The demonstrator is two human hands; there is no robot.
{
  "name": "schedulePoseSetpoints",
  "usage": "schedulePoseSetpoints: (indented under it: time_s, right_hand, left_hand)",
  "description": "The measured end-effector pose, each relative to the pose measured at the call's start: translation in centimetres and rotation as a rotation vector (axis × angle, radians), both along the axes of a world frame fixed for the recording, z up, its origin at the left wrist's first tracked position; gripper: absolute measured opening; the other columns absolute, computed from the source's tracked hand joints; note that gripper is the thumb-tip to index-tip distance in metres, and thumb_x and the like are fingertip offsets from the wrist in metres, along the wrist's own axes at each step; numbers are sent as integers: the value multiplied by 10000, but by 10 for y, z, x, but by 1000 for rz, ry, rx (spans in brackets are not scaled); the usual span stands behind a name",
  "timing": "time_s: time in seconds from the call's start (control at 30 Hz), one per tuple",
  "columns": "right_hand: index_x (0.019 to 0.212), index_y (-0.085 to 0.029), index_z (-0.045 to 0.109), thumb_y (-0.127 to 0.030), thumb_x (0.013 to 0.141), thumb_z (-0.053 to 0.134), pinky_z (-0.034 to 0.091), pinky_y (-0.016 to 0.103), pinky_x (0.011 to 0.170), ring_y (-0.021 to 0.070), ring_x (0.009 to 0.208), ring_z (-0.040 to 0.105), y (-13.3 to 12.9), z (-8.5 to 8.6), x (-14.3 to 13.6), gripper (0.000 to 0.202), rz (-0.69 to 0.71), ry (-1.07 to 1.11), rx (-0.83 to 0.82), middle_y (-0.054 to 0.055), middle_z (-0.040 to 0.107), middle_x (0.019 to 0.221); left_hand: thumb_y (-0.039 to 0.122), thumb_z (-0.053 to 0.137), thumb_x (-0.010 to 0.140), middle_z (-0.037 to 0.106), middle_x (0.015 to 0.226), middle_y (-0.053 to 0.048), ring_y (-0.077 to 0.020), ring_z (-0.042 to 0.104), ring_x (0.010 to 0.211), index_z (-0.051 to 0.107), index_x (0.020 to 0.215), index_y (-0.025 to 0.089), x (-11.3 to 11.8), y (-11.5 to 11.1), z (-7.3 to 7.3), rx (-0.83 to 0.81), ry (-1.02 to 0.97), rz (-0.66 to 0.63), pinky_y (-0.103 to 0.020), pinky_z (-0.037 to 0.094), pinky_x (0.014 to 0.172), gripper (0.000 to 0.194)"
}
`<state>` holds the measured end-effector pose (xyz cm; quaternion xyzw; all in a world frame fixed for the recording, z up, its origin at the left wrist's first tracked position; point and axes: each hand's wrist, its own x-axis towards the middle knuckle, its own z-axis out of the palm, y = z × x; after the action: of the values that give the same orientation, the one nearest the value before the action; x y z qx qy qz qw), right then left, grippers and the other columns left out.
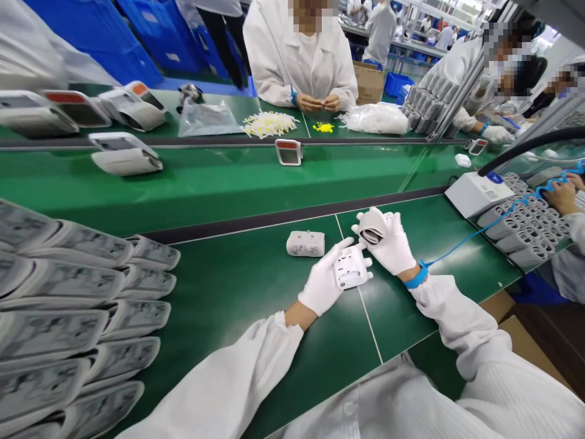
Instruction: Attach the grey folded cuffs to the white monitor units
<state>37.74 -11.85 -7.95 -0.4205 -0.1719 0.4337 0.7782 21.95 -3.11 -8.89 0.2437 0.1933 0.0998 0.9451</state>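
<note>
My left hand (323, 281), in a white glove, is closed around a small white plastic monitor housing (351, 268), whose face with slots and small openings is turned up. Close by on the right, my gloved right hand (393, 247) grips a rolled grey-white cuff (372, 227), its open coil facing me. A blue wrist strap (417, 277) circles my right wrist. Just beyond my left hand, another rolled cuff (305, 244) with grey print lies on the green table (228, 299). Whether the housing and the held cuff are joined, I cannot tell.
Stacked rolled cuffs (50, 329) fill the left side. A green conveyor (205, 183) carries monitors (289, 152) beyond a dark rail. At right stand a white box (478, 194) and more cuffs (521, 219), with a blue coiled cord. A co-worker (299, 61) sits opposite beside small white-and-yellow parts (270, 124).
</note>
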Motion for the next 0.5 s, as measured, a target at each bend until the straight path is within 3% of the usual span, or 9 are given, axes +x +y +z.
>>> schedulePoseSetpoints:
  time_s: [0.07, 0.13, 0.23, 0.3, 0.37, 0.43, 0.5]
  right_hand:
    - [1259, -289, 608, -586, 813, 717, 565, 450, 1043, 252, 1151, 683, -1, 3, -3, 548, 6, -75, 27, 47, 670, 1306]
    - [1303, -315, 585, -439, 729, 820, 524, 442, 1104, 230, 1176, 661, -1, 1, -6, 633, -10, -147, 33, 29, 659, 1299]
    - [1344, -353, 544, -173, 584, 881, 562, 430, 1048, 214, 1099, 677, -2, -4, -6, 851, -47, -205, 5, 2, 658, 1241]
    - [1310, -333, 559, -131, 588, 865, 596, 413, 978, 214, 1028, 700, -2, -8, -2, 809, -66, -173, -16, -1, 674, 1169]
    - [1215, -290, 601, -188, 672, 831, 615, 400, 925, 214, 959, 719, -1, -11, 4, 598, -81, -78, -18, 8, 694, 1097]
    - [1125, -242, 628, -340, 796, 761, 636, 393, 836, 225, 892, 727, 1, -14, 10, 368, -73, 39, -22, 43, 714, 1041]
    - [1105, -192, 641, -533, 894, 639, 634, 364, 693, 240, 833, 724, 3, -16, 14, 402, -38, 112, -40, 97, 728, 1008]
  left_hand:
    - [421, 506, 1021, 470, 1590, -182, -389, 680, 1205, 488, 1475, 181, -4, 4, 4, -88, 15, -34, -665, 568, 964, 514]
    - [379, 480, 1029, 423, 1629, -154, -410, 602, 1314, 446, 1521, 212, -8, 7, 7, -120, 4, -72, -694, 529, 1007, 521]
    - [318, 497, 1012, 349, 1677, -105, -425, 524, 1390, 373, 1577, 296, -13, 8, 8, -106, -34, -135, -730, 484, 1038, 579]
    - [267, 525, 985, 295, 1704, -77, -424, 517, 1397, 317, 1600, 361, -16, 7, 8, -82, -58, -169, -731, 477, 1045, 657]
    - [199, 561, 941, 274, 1713, -59, -412, 542, 1378, 253, 1612, 424, -18, 8, 7, -51, -78, -188, -701, 496, 1043, 772]
    - [139, 596, 897, 307, 1700, -57, -391, 577, 1351, 171, 1616, 483, -20, 9, 5, -14, -91, -182, -652, 520, 1038, 903]
    - [99, 632, 863, 379, 1660, -61, -364, 612, 1317, 91, 1611, 524, -21, 11, 4, 28, -86, -145, -606, 530, 1041, 1017]
